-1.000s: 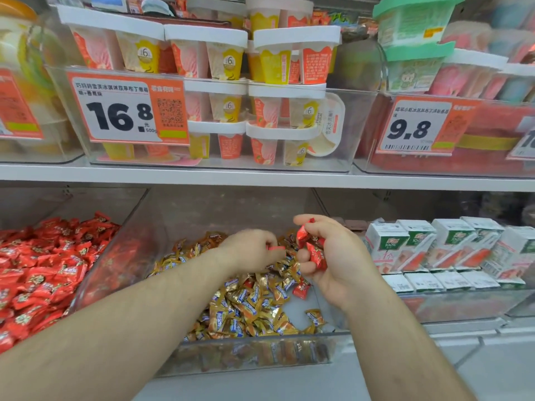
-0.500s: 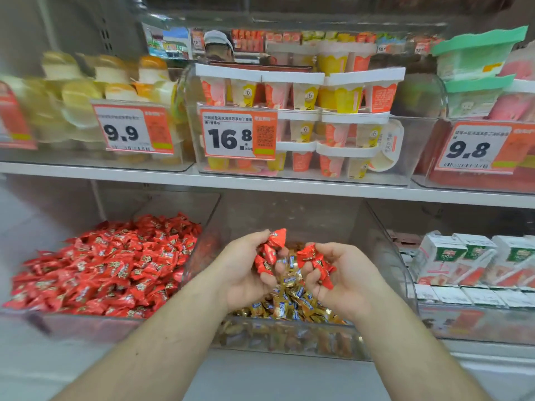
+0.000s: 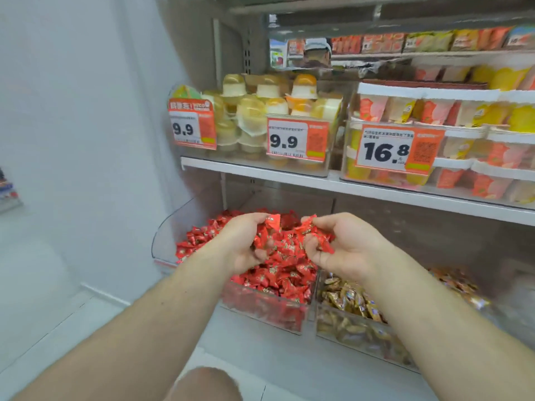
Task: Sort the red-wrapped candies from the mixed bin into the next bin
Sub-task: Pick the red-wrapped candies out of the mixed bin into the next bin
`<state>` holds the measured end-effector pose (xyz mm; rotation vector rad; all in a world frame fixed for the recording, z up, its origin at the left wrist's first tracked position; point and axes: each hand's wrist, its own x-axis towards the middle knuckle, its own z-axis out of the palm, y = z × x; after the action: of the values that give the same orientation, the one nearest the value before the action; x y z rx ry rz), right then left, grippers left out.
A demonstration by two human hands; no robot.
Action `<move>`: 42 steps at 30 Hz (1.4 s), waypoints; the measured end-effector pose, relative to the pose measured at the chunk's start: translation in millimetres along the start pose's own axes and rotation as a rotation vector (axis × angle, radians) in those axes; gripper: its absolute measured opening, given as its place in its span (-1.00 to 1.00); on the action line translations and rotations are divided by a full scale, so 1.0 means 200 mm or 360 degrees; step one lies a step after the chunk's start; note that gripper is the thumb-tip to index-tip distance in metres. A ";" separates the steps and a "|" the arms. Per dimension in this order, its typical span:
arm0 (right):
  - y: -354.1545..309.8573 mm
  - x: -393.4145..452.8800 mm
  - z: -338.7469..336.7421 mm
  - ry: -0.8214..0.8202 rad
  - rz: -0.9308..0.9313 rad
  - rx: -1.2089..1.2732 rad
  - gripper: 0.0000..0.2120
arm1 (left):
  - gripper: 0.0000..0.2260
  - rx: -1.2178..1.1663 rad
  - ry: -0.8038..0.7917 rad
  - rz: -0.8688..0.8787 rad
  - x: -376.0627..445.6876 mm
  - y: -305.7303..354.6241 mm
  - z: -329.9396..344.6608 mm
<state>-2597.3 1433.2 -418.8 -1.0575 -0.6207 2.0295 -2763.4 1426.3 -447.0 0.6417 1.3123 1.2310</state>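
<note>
The shelving (image 3: 333,180) fills the right of the view, its white upper shelf carrying clear tubs of jelly cups (image 3: 260,111) and boxed pudding cups (image 3: 440,111) behind orange price tags – 9.9 (image 3: 295,138) and 16.8 (image 3: 396,151). Below it two clear bins sit side by side, touching or nearly so. The left bin (image 3: 260,306) is heaped with red-wrapped candies (image 3: 283,273); the mixed bin (image 3: 356,334) to its right holds mostly gold and brown wrapped sweets (image 3: 347,299). Both forearms reach in from the bottom of the view, and a bare knee (image 3: 205,383) shows at the lower edge.

Both hands hover over the red heap, palms turned toward each other. The left hand (image 3: 246,244) is cupped, fingers curled around a few red candies, one wrapper (image 3: 272,222) sticking out above the fingertips. The right hand (image 3: 344,244) is likewise curled around a small clutch of red candies (image 3: 314,227) – some poke out past its thumb and fingers. Motion blur softens the wrappers, so I cannot count what each hand carries
</note>
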 end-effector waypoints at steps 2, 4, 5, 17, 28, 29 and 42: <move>-0.01 0.10 0.10 0.0033 -0.0018 -0.0029 -0.87 | -0.81 0.0244 0.0112 0.0125 0.06 0.01 -0.08; 0.00 0.19 0.17 0.0084 -0.0036 -0.0056 -0.83 | -0.79 0.0575 0.0168 0.0280 0.11 0.02 -0.13; 0.00 0.23 0.20 0.0104 -0.0045 -0.0099 -0.74 | -0.81 0.0738 0.0195 0.0344 0.14 0.02 -0.14; 0.07 0.33 0.11 0.0260 -0.0252 -0.1013 -0.45 | -0.36 0.2761 -0.0301 0.0631 0.31 -0.27 -0.10; 0.13 0.32 0.10 0.0321 -0.0271 -0.1044 -0.41 | -0.20 0.2869 0.0114 0.0308 0.43 -0.12 -0.35; 0.12 0.32 0.10 0.0326 -0.0269 -0.1011 -0.41 | -0.18 0.2820 0.0125 0.0371 0.42 -0.13 -0.33; 0.06 0.14 0.00 0.0079 -0.0336 -0.0466 -0.58 | -0.52 0.2645 -0.0251 0.0582 0.26 -0.22 -0.07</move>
<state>-2612.5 1447.9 -441.0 -1.1524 -0.9823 1.7593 -2772.5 1456.6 -508.0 2.1207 1.9432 0.0239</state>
